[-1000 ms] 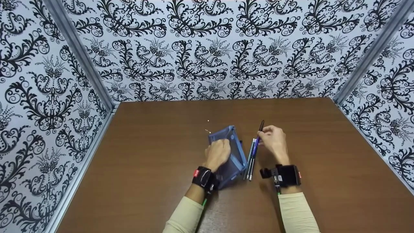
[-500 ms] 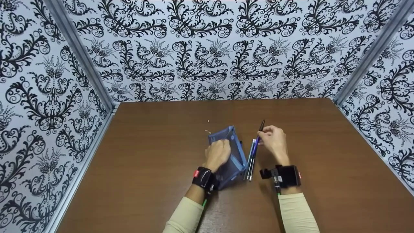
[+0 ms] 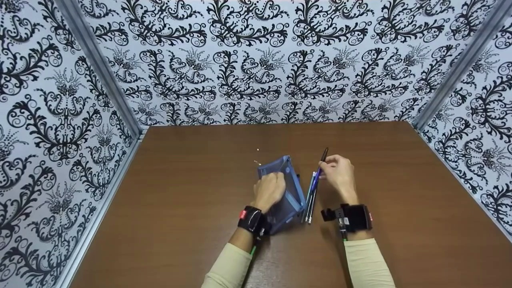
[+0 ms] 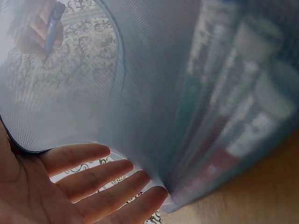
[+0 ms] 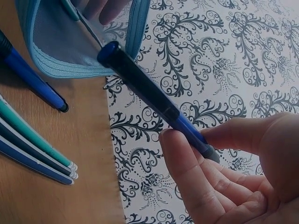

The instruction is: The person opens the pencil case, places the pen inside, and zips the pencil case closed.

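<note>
My left hand [image 3: 270, 190] grips the side of a blue mesh zip pencil case [image 3: 294, 202]; its fingers [image 4: 112, 184] lie along the mesh in the left wrist view. Through that mesh show several blurred pens with pale ends [image 4: 275, 91], some green and red. My right hand [image 3: 339, 176] pinches a blue-and-black pen [image 5: 154, 95] near one end between thumb and fingers. In the right wrist view the pen's other end overlaps the mouth of the pencil case, which gapes open. Between the hands, several pencils [image 5: 39, 144] lie side by side on the table.
A second blue pen [image 5: 35, 79] lies by the pencil case on the brown wooden table [image 3: 192, 208]. A pale speck [image 3: 257, 149] lies beyond the case. Black-and-white patterned walls [image 3: 256, 60] stand behind and at both sides.
The pen in my right hand has tilted slightly, its far end shifting a little to the right. Both hands and the pencil case stay nearly still.
</note>
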`<state>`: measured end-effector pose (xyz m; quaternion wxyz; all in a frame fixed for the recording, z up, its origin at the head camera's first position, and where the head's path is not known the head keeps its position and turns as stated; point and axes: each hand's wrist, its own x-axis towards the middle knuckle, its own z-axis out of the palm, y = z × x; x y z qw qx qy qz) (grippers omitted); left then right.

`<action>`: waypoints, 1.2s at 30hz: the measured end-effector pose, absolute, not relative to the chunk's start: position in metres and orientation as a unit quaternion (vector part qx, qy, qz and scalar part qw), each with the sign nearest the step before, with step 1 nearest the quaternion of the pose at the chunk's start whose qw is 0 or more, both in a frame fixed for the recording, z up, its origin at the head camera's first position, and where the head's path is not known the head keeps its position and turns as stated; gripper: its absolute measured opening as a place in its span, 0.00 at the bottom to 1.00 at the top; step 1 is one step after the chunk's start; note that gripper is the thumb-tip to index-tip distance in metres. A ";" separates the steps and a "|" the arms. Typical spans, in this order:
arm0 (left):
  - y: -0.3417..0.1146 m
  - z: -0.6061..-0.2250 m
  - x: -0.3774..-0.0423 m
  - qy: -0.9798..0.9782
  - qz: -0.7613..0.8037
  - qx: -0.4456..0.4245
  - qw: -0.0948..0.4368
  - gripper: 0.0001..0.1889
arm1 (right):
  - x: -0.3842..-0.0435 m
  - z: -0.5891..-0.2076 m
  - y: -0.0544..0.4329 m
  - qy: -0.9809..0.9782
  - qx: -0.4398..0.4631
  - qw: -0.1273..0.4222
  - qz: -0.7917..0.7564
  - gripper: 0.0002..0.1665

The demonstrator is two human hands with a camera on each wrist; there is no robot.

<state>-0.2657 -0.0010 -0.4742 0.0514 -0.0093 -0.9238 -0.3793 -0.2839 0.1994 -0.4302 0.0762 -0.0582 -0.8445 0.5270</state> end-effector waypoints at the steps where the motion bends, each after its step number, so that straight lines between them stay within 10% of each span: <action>1: -0.001 -0.474 -0.266 -0.923 -0.381 -0.010 0.050 0.24 | -0.284 -0.430 0.199 -0.843 -0.058 0.076 0.530 0.16; 36: -0.002 -0.474 -0.265 -0.920 -0.388 -0.019 0.051 0.23 | -0.285 -0.437 0.188 -0.837 -0.037 0.076 0.540 0.16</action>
